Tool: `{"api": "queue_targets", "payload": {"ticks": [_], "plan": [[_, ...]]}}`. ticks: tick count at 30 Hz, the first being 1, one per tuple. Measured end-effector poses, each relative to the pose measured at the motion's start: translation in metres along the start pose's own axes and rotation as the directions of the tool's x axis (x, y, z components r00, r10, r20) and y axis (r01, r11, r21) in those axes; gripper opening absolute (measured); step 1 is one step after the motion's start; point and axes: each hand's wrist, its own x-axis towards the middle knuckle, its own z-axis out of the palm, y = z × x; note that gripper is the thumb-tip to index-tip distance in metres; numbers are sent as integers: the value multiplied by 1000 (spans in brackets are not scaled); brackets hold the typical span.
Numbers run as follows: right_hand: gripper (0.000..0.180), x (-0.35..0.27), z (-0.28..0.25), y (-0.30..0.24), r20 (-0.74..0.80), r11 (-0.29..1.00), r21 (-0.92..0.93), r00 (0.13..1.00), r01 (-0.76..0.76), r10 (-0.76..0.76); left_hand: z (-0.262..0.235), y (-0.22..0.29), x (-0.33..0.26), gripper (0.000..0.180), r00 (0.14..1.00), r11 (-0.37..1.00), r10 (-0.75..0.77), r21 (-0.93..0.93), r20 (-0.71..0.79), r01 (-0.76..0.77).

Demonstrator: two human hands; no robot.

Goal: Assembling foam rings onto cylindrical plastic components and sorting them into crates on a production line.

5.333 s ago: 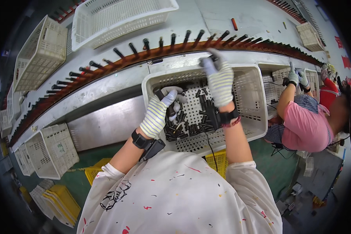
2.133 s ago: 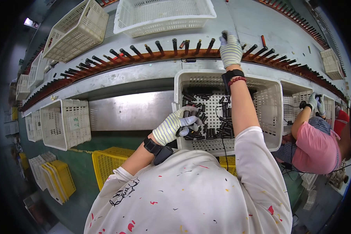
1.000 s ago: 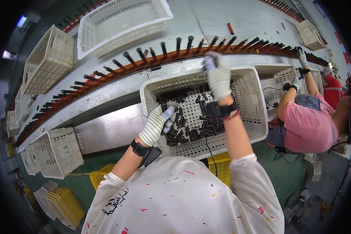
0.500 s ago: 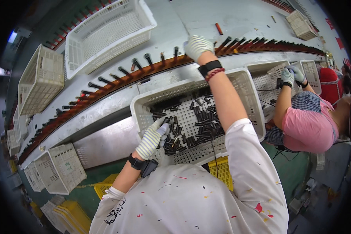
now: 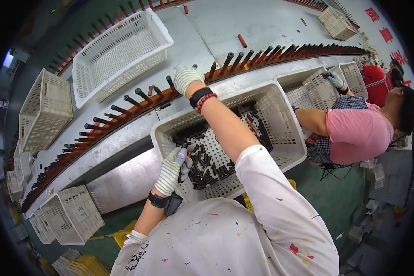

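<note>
My left hand (image 5: 169, 171), in a striped knit glove, is closed around a short black tube (image 5: 185, 145) at the near left of a white perforated crate (image 5: 285, 146). Many loose black tubes (image 5: 202, 166) lie in that crate, with a red piece (image 5: 251, 124) among them, partly behind my right forearm. My right hand (image 5: 188, 79), gloved too, is closed at a long reddish-brown rail (image 5: 145, 106) lined with upright black tubes (image 5: 228, 60). A black tip shows just beyond its fingers; what they grip is hidden.
A large white basket (image 5: 80, 69) stands on the grey table (image 5: 193, 32), beside a tilted beige crate (image 5: 55, 110). A red tube (image 5: 242, 40) lies behind the rail. To my right a co-worker in pink (image 5: 359, 126) reaches into another crate (image 5: 303, 73). More crates (image 5: 76, 216) stand lower left.
My right hand has moved left along the rail, its forearm now crossing the crate's middle. The left hand has shifted slightly left, still at the crate. The view has shifted somewhat.
</note>
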Motion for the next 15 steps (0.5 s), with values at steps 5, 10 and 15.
{"api": "queue_targets", "payload": {"ticks": [5,10,15], "plan": [[47,-79,-7,-7,-140,917,397,990,33,24,-11,7,1,38,985,961,174,-217,-8,-172],[40,-146,32,22,105,449,888,907,99,-408,-8,17,16,39,985,971,134,-211,112,-108],[29,-174,32,41,58,226,974,985,-21,-160,15,20,37,44,981,980,67,-195,181,-31]]}}
